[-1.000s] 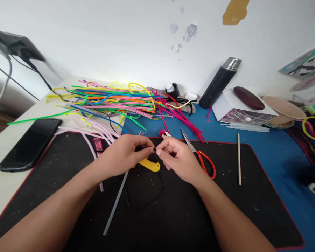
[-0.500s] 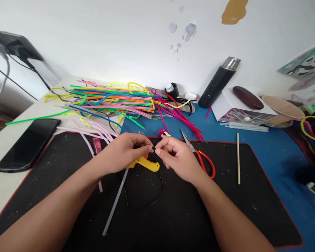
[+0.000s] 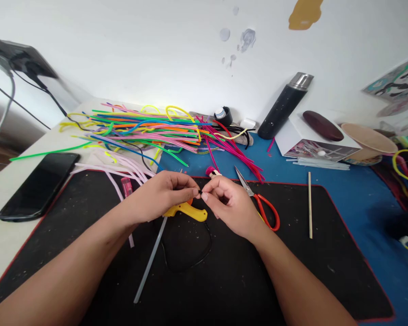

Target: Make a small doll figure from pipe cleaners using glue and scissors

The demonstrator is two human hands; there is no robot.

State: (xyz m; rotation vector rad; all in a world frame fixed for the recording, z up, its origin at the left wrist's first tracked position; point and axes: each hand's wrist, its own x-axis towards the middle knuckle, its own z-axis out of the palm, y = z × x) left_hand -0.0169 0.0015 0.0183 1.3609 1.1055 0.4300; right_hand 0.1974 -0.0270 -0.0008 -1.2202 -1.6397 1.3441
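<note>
Between the fingertips of both hands is a small black piece [image 3: 200,192], mostly hidden, its kind too small to tell. My left hand [image 3: 170,194] pinches it from one side and my right hand [image 3: 229,199] from the other. Below them on the mat lies a yellow glue gun [image 3: 190,211], partly covered by my left hand, with a translucent glue stick [image 3: 151,260] sticking out of it. Just beyond my right hand is a small figure with a pink top [image 3: 211,171], partly hidden. Scissors with red handles [image 3: 268,212] lie beside my right hand.
A black mat [image 3: 238,280] covers the desk front. Behind it lies a heap of coloured pipe cleaners [image 3: 146,129]. A phone [image 3: 39,185] lies at left; a wooden stick [image 3: 310,206], a dark flask [image 3: 282,108] and a white box [image 3: 318,142] are at right.
Both hands keep their pinch on the small black piece, with barely any finger movement. The whole view has shifted very slightly.
</note>
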